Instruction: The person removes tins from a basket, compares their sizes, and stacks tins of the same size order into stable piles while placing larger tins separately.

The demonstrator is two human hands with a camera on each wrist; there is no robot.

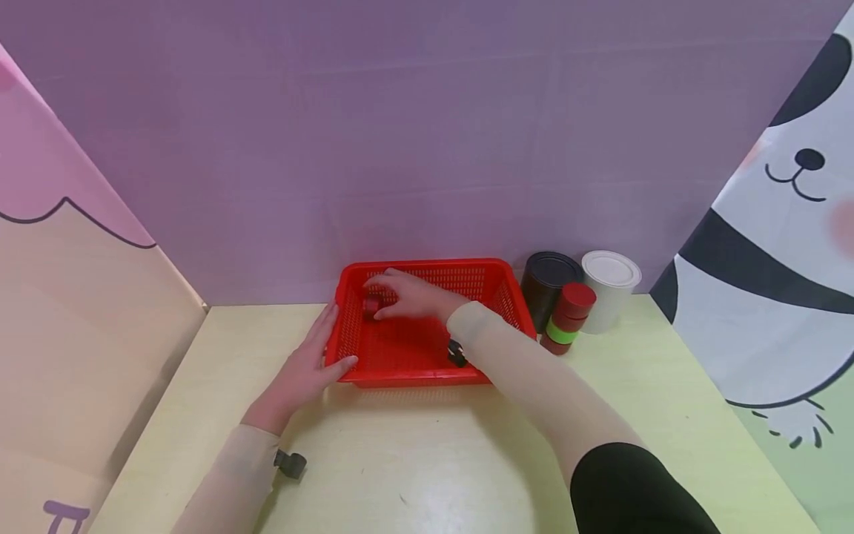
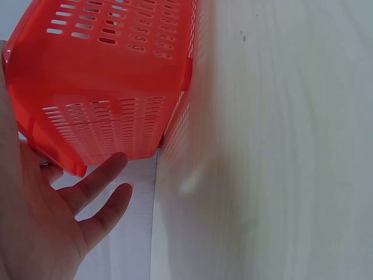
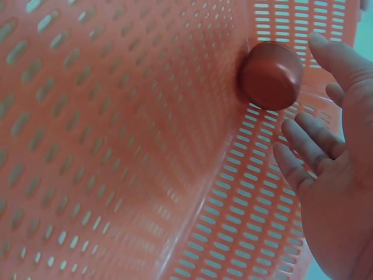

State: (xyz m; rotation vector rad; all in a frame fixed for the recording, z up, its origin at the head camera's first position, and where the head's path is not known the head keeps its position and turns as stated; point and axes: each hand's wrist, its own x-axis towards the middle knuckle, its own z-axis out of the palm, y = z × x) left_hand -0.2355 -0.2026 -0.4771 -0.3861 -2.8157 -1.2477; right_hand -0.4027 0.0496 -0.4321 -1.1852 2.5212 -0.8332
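A red plastic basket (image 1: 427,262) with slotted walls stands at the back of the table. My left hand (image 1: 303,374) rests against its left side, thumb over the front left corner of the rim. In the left wrist view the fingers (image 2: 102,175) lie extended beside the slotted wall (image 2: 111,125). Inside the basket is a small dark red cup-shaped piece (image 3: 271,76), near the left end. My right hand (image 1: 416,295) reaches in over it. Spread fingers (image 3: 294,160) and thumb stand around the piece; the right wrist view shows a gap between them.
Right of the basket stand a dark canister (image 1: 543,285) with a black lid and a white canister (image 1: 608,297). In front of them is a stack of dark red pieces (image 1: 572,304) with a green band (image 1: 560,334). A purple backdrop (image 1: 427,148) hangs behind.
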